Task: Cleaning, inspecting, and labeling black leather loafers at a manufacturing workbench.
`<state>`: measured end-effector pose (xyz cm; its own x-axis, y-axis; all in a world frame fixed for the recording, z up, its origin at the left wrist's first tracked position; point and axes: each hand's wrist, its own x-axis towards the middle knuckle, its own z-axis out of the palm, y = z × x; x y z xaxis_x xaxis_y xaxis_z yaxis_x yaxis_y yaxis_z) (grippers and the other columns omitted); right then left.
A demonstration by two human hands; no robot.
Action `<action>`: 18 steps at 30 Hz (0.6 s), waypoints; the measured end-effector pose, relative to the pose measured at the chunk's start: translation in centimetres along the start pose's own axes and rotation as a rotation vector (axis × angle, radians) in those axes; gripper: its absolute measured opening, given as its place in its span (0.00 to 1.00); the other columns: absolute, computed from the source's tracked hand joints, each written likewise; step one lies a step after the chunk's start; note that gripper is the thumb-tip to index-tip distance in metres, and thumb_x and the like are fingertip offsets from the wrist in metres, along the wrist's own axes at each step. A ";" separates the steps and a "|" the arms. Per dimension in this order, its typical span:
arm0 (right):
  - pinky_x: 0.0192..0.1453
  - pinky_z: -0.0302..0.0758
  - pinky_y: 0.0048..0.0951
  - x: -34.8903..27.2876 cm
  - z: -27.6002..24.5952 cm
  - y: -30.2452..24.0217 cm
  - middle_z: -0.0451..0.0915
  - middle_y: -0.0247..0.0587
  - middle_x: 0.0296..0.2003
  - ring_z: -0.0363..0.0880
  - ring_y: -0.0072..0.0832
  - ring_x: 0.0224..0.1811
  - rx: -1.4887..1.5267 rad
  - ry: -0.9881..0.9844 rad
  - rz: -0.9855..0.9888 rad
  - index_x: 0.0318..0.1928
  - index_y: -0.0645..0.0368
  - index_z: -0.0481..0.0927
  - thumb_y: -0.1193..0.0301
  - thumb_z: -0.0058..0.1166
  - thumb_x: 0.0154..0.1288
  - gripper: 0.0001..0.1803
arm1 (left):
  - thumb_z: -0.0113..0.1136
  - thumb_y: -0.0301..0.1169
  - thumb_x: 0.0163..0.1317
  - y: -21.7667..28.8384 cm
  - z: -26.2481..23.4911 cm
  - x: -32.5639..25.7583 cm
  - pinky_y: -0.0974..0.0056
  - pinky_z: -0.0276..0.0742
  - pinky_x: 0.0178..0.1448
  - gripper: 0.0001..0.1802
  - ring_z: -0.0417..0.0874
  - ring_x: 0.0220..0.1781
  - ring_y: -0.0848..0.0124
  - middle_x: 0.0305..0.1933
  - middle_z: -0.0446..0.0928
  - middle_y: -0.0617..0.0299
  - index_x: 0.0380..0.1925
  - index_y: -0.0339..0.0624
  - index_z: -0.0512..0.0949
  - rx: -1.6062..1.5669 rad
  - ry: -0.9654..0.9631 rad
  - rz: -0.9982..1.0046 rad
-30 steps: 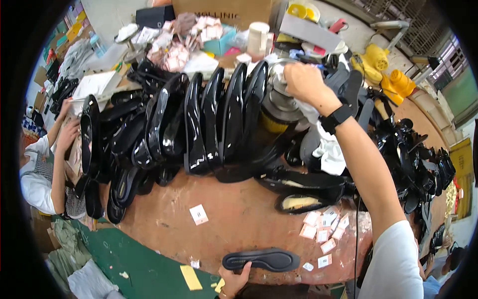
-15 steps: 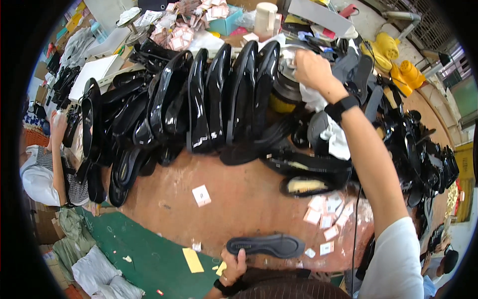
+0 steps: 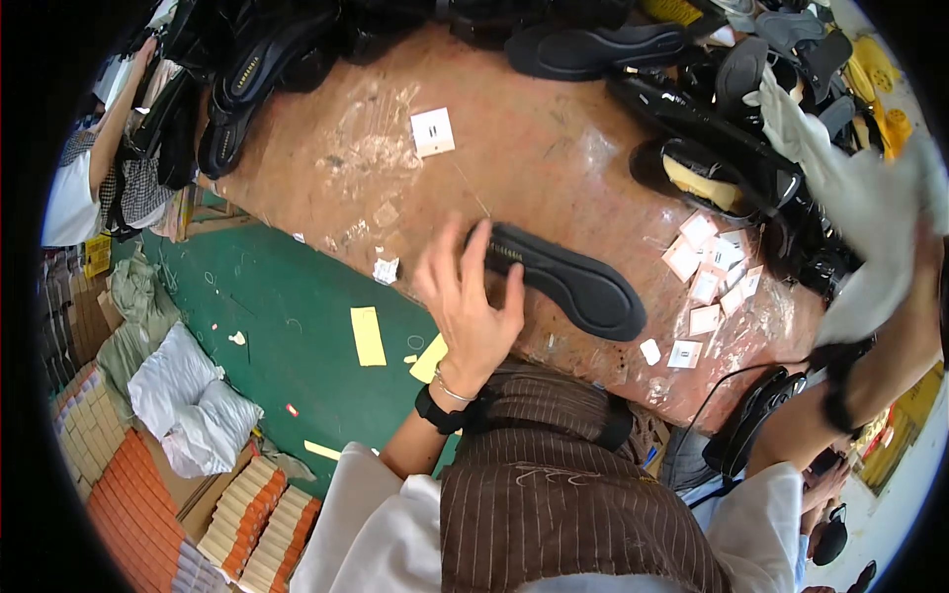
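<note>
A black shoe sole (image 3: 568,280) lies flat on the worn brown table (image 3: 514,138) close to its near edge. My left hand (image 3: 467,301) grips the sole's left end, fingers spread over it, a black band on the wrist. At the right rim my right hand (image 3: 924,262) is raised and holds a white cloth (image 3: 860,212), which hangs down and hides most of the fingers. A black watch (image 3: 840,400) sits on that wrist.
Several small white labels (image 3: 714,269) lie right of the sole, and one paper tag (image 3: 432,131) further back. Black shoes (image 3: 247,69) pile along the far edge. Another person (image 3: 84,188) works at the left. Green floor (image 3: 287,316), white bags (image 3: 188,400) and stacked boxes (image 3: 148,494) lie below.
The view has tipped down toward the near table edge. My right hand has come back from the shoe pile with the white cloth. My left hand still holds the sole.
</note>
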<state>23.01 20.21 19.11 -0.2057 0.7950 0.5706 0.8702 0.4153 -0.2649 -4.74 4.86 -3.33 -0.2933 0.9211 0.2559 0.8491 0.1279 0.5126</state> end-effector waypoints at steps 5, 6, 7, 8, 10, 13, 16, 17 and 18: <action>0.32 0.81 0.37 -14.4 11.1 -7.9 0.80 0.47 0.44 0.82 0.41 0.31 0.277 -0.618 -0.132 0.38 0.59 0.83 0.85 0.54 0.43 0.18 | 0.65 0.33 0.58 -3.2 1.3 -1.3 0.33 0.40 0.77 0.22 0.54 0.79 0.46 0.73 0.66 0.55 0.55 0.57 0.83 -0.021 -0.068 -0.005; 0.32 0.81 0.37 -16.0 12.4 -8.9 0.78 0.45 0.42 0.82 0.39 0.33 0.304 -0.638 -0.127 0.39 0.60 0.83 0.83 0.56 0.44 0.17 | 0.65 0.33 0.58 -3.1 1.4 -1.2 0.33 0.40 0.77 0.22 0.54 0.79 0.46 0.73 0.66 0.55 0.55 0.57 0.83 -0.021 -0.072 -0.005; 0.31 0.81 0.36 -17.1 13.7 -9.6 0.76 0.43 0.42 0.81 0.37 0.36 0.290 -0.629 -0.171 0.40 0.62 0.83 0.81 0.57 0.46 0.16 | 0.64 0.33 0.58 -2.9 1.8 -1.1 0.33 0.40 0.77 0.21 0.55 0.78 0.46 0.72 0.68 0.56 0.54 0.57 0.84 -0.036 -0.060 0.023; 0.30 0.80 0.34 -18.8 15.1 -9.8 0.74 0.42 0.42 0.79 0.35 0.35 0.252 -0.642 -0.199 0.40 0.64 0.82 0.79 0.57 0.48 0.15 | 0.64 0.33 0.59 -2.9 1.9 -1.1 0.33 0.41 0.76 0.20 0.57 0.78 0.46 0.71 0.69 0.57 0.53 0.57 0.85 -0.043 -0.049 0.047; 0.29 0.80 0.32 -20.6 16.8 -10.2 0.73 0.42 0.41 0.78 0.32 0.34 0.163 -0.664 -0.208 0.40 0.64 0.81 0.78 0.57 0.50 0.14 | 0.63 0.33 0.59 -2.9 2.2 -1.1 0.32 0.42 0.76 0.20 0.59 0.77 0.46 0.69 0.72 0.58 0.52 0.58 0.85 -0.042 -0.041 0.038; 0.29 0.80 0.31 -21.4 16.0 -10.6 0.72 0.41 0.41 0.77 0.31 0.33 0.125 -0.711 -0.232 0.39 0.65 0.81 0.76 0.57 0.50 0.13 | 0.63 0.33 0.58 -3.1 2.3 -1.1 0.31 0.43 0.75 0.19 0.59 0.77 0.46 0.69 0.72 0.59 0.52 0.58 0.86 -0.051 -0.028 0.041; 0.29 0.80 0.30 -21.1 16.3 -10.9 0.72 0.42 0.42 0.77 0.32 0.33 0.102 -0.747 -0.241 0.35 0.64 0.79 0.75 0.57 0.50 0.10 | 0.63 0.33 0.58 -3.2 2.2 -1.1 0.30 0.43 0.74 0.19 0.59 0.76 0.45 0.69 0.72 0.58 0.51 0.58 0.86 -0.053 -0.036 0.036; 0.27 0.80 0.29 -20.4 17.6 -10.7 0.71 0.42 0.41 0.77 0.32 0.33 0.141 -0.715 -0.264 0.33 0.64 0.78 0.76 0.57 0.50 0.08 | 0.64 0.33 0.58 -3.4 2.3 -0.9 0.30 0.44 0.74 0.19 0.59 0.76 0.45 0.69 0.72 0.58 0.51 0.58 0.86 -0.038 -0.025 0.041; 0.27 0.79 0.29 -19.5 18.4 -11.0 0.71 0.42 0.40 0.77 0.31 0.33 0.123 -0.698 -0.279 0.31 0.63 0.77 0.76 0.57 0.50 0.06 | 0.64 0.33 0.57 -3.3 2.3 -0.9 0.29 0.44 0.74 0.19 0.59 0.76 0.44 0.69 0.72 0.58 0.51 0.58 0.86 -0.028 -0.017 0.046</action>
<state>9.20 8.29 -3.44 -0.6815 0.7316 0.0155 0.6969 0.6553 -0.2914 -6.28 4.49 -7.12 -0.2464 0.9319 0.2663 0.8488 0.0748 0.5235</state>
